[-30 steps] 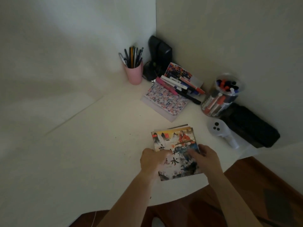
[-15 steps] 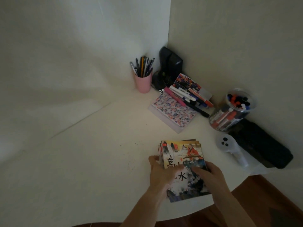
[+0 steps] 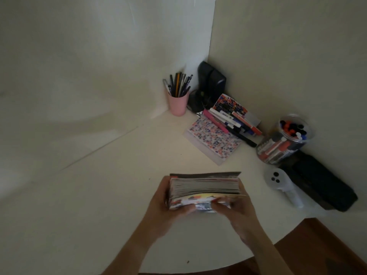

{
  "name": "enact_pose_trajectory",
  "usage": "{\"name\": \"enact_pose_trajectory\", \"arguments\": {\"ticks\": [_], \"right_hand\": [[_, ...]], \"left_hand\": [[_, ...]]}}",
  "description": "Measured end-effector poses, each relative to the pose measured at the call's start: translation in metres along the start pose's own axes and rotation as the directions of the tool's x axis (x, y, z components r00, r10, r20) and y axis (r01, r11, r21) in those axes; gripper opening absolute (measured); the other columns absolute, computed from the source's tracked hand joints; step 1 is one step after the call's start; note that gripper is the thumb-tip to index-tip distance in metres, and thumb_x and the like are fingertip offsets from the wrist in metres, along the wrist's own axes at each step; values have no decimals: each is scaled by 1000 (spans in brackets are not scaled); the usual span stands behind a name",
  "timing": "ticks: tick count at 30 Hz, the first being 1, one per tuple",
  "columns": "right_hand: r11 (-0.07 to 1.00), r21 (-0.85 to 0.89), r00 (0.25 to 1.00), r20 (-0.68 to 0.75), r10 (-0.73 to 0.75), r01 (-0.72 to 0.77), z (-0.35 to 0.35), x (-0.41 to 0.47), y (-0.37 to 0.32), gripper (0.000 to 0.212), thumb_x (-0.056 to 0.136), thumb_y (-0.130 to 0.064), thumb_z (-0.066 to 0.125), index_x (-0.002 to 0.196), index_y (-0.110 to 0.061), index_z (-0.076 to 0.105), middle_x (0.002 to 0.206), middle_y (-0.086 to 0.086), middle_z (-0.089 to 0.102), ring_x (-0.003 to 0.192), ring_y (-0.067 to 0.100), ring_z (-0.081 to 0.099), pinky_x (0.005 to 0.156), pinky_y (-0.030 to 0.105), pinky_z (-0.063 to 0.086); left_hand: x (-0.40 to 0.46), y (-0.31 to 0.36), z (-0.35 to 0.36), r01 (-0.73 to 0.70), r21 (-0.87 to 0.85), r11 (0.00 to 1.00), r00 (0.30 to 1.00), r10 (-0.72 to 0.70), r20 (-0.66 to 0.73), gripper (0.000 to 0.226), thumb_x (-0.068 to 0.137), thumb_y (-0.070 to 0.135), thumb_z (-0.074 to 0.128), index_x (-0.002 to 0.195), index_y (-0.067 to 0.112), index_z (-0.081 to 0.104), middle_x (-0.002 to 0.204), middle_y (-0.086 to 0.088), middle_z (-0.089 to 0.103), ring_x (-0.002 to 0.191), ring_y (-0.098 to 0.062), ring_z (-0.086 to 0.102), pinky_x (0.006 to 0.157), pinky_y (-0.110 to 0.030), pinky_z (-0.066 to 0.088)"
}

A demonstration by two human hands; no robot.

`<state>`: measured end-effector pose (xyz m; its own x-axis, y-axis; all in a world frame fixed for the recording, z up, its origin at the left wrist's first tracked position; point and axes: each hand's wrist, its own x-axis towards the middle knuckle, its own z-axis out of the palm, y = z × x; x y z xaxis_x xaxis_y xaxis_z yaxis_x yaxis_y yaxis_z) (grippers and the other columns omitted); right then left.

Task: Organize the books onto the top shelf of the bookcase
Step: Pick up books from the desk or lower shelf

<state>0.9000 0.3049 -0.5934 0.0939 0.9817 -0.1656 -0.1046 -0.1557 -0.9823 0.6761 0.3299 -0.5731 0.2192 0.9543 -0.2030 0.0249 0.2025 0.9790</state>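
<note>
Hands grip stack of books from both ends, stack tipped up on edge above white desk, page edges facing me. My left hand wraps stack's left end, fingers curled behind, thumb on near cover. My right hand pinches lower right corner, thumb on cover. Both forearms reach in from bottom edge. Motion blur smears right fingers and cover art; book count unreadable. Far cover hidden. Stack sits between my 2 hands, near desk's front edge.
</note>
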Motion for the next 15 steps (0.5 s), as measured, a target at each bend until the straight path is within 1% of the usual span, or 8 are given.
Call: {"name": "enact_pose_trajectory", "arguments": {"ticks": [2,3,5,8,10,12,14,15], "right_hand": [[997,-18,997,35,-69,70,13,1,1,54,77,15,74,125,0,55,115,18,70,113,35,66,93,47,56],[996,-27,995,50,-85,87,16,2,3,53,78,13,73,125,-1,55,115,18,69,114,36,66,94,50,55],[995,-51,994,63,-86,90,21,1,5,53,77,7,74,125,-1,55,116,16,69,114,35,65,96,56,54],[996,-57,995,79,-57,62,24,-5,-1,58,76,0,77,128,-4,53,118,13,68,116,31,65,97,60,53],[997,-42,993,103,-64,68,25,-9,-10,64,78,-9,80,134,-9,50,123,12,66,118,28,64,97,52,55],[992,-30,988,94,-120,123,29,-12,-23,67,80,-27,76,139,-11,47,125,7,64,119,27,63,93,40,58],[977,-39,977,4,-211,211,39,-12,-37,62,84,-40,64,134,-7,51,121,4,65,112,23,64,87,32,58],[967,-57,966,-60,-252,248,45,-10,-41,57,87,-44,58,129,-5,56,117,3,66,107,20,65,82,28,58]], "left_hand": [[-1,-3,-12,23,18,1000,1000,-23,2,65,76,-17,78,128,15,55,117,0,75,109,-19,73,82,-24,59],[-2,-7,-16,16,40,999,1000,-16,-3,65,76,-14,81,128,16,56,117,1,75,110,-19,72,84,-25,59],[-5,-12,-21,3,87,996,1000,-2,-11,64,74,-7,85,128,13,57,119,2,75,112,-17,71,92,-31,59],[-9,-10,-20,-35,41,999,999,34,10,78,70,-13,85,136,9,49,127,-2,69,120,-19,66,96,-35,58],[-11,-3,-20,-65,9,998,998,65,22,98,66,-11,90,146,14,39,134,-3,62,128,-24,60,98,-36,57],[-13,9,-19,-107,45,993,994,107,1,117,60,1,97,154,22,31,143,-1,54,135,-24,54,101,-37,54],[-17,20,-15,-182,88,979,982,186,-34,120,58,5,99,155,21,30,147,1,51,138,-23,50,103,-33,53],[-18,24,-12,-222,99,970,972,228,-54,115,59,6,99,153,18,34,146,1,51,137,-24,50,102,-33,54]]}}
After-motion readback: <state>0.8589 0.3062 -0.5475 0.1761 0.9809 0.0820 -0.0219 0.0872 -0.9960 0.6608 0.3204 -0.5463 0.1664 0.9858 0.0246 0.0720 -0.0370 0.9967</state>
